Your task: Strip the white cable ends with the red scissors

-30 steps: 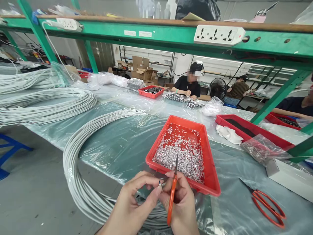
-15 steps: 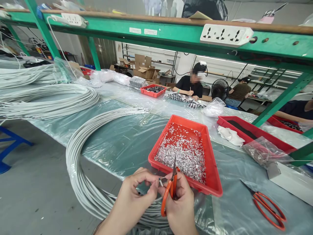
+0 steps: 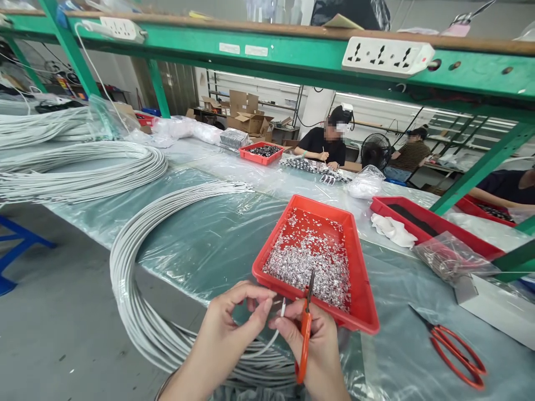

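Observation:
In the lower middle, my right hand (image 3: 315, 328) holds orange-handled scissors (image 3: 306, 337), blades pointing up and away. Its thumb and fingers also pinch a white cable (image 3: 273, 338) just below its tip, which stands upright. To its left, my left hand (image 3: 238, 320) is closed in a pinch. A thin bit shows at its fingertips; what it is I cannot make out. Beneath both hands curves a coil of pale cables (image 3: 129, 278), which arcs up over the table. Just beyond my hands, a red tray (image 3: 361, 278) holds a mass of small shiny metal pieces (image 3: 309, 262).
A second pair of scissors (image 3: 457, 353) lies at the right. More cable coils (image 3: 142, 159) rest at the left. A green shelf beam (image 3: 292, 61) with power strips crosses above. Red trays, plastic bags and a white cloth (image 3: 393, 230) lie farther back; a co-worker (image 3: 321, 145) sits opposite.
The cable tip now stands upright in my right fingers, slightly apart from my left hand. The scissors have turned and shifted slightly right with my right hand.

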`<action>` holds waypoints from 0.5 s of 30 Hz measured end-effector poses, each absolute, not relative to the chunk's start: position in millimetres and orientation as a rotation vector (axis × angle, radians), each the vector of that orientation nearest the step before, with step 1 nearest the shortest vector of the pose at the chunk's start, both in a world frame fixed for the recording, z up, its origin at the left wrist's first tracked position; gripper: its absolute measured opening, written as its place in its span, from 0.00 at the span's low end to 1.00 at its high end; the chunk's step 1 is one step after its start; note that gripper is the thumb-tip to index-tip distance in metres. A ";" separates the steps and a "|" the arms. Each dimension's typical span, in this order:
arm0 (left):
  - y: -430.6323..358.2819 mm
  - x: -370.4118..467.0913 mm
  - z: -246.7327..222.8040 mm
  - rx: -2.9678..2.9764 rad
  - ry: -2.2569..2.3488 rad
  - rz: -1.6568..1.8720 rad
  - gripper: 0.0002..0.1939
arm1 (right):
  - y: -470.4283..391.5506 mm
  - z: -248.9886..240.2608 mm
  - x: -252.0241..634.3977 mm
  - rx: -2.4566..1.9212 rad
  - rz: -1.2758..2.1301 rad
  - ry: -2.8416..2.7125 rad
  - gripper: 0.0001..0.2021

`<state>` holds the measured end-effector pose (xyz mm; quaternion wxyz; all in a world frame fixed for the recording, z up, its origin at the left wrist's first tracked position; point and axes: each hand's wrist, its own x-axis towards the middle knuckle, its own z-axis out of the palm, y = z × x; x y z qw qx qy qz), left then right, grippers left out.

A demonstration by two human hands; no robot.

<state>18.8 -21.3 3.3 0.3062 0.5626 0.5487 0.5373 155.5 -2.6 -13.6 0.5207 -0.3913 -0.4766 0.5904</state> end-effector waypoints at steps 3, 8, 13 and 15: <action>-19.6 19.4 1.6 1.503 1.422 1.465 0.04 | -4.8 -14.0 158.8 -0.864 1.469 -1.129 0.07; -18.8 23.1 8.8 1.567 1.296 1.360 0.09 | -6.1 -21.7 159.8 -0.878 1.412 -1.091 0.07; -20.7 25.4 10.9 1.577 1.318 1.285 0.10 | -3.5 -34.2 160.3 -0.993 1.128 -1.353 0.06; -21.1 25.6 8.6 1.580 1.330 1.261 0.11 | -2.4 -35.9 161.2 -1.046 0.971 -1.486 0.08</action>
